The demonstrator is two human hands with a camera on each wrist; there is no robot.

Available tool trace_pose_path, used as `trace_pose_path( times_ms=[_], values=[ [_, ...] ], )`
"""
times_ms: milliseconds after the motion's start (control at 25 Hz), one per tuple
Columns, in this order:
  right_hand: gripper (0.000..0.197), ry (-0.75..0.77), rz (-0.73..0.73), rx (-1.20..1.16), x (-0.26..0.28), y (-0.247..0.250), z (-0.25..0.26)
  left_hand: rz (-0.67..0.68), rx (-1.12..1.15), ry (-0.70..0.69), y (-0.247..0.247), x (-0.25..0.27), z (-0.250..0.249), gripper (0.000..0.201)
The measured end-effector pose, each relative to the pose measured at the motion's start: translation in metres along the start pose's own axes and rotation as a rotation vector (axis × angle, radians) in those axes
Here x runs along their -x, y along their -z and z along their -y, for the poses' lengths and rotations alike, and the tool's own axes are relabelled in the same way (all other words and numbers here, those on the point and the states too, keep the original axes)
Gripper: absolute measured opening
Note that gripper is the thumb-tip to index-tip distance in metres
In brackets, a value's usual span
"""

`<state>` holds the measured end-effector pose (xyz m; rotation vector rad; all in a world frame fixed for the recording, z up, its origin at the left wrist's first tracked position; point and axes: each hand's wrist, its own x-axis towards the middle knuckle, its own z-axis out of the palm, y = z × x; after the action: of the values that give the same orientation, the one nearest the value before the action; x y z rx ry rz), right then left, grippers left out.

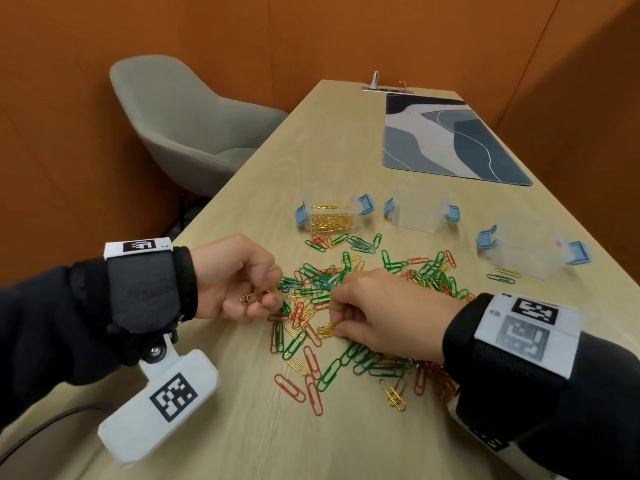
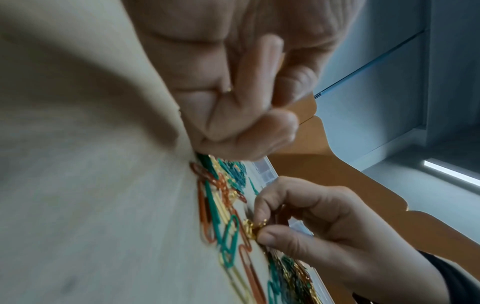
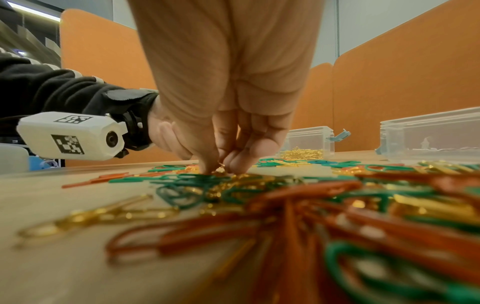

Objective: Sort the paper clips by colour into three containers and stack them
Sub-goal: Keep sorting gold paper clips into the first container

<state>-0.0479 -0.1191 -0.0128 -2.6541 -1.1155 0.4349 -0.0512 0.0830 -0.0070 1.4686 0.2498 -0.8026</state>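
A scatter of green, red and gold paper clips [image 1: 349, 306] covers the wooden table [image 1: 242, 427]. My left hand [image 1: 266, 299] curls round a few gold clips [image 1: 254, 296] at the pile's left edge. My right hand [image 1: 334, 325] pinches a small bunch of gold clips [image 1: 325, 330] down among the clips, seen close as gold clips [image 2: 249, 228] in the left wrist view and at the right hand [image 3: 223, 166] in the right wrist view. Three clear containers with blue latches stand behind the pile: the left one [image 1: 332, 216] holds gold clips, the middle one [image 1: 420, 209] and the right one [image 1: 533, 252] look empty.
A blue patterned desk mat [image 1: 450, 140] lies at the far right of the table. A grey chair [image 1: 183, 126] stands to the left of the table. Orange partition walls enclose the desk. Two loose clips [image 1: 502, 276] lie in front of the right container.
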Motion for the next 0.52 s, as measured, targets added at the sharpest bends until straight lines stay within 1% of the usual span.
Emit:
trace_pose_path(
  times_ms=[120,200,240,320,400,440,520],
  values=[
    [0.013,0.013,0.011,0.022,0.0,0.0,-0.001,-0.016,-0.095,-0.059,-0.004,-0.001,0.002,0.017],
    [0.01,0.018,0.015,0.016,0.0,0.0,0.0,-0.094,-0.224,-0.09,-0.006,-0.003,0.0,0.02],
    [0.008,0.018,0.016,0.002,0.0,0.0,0.001,-0.151,-0.324,-0.115,-0.006,-0.004,-0.001,0.02],
    [0.005,0.018,0.012,-0.03,0.001,0.001,0.001,-0.282,-0.646,-0.181,-0.008,-0.006,-0.006,0.02],
    [0.005,0.019,-0.003,-0.048,0.001,0.001,0.0,-0.401,-0.944,-0.236,-0.013,-0.008,-0.011,0.012],
    [0.005,0.019,-0.017,-0.052,0.001,0.001,0.0,-0.437,-1.069,-0.254,-0.017,-0.008,-0.013,0.011],
    [0.007,0.024,-0.051,-0.056,0.001,0.001,0.0,-0.441,-1.248,-0.244,-0.025,-0.012,-0.016,0.021]
  ],
)
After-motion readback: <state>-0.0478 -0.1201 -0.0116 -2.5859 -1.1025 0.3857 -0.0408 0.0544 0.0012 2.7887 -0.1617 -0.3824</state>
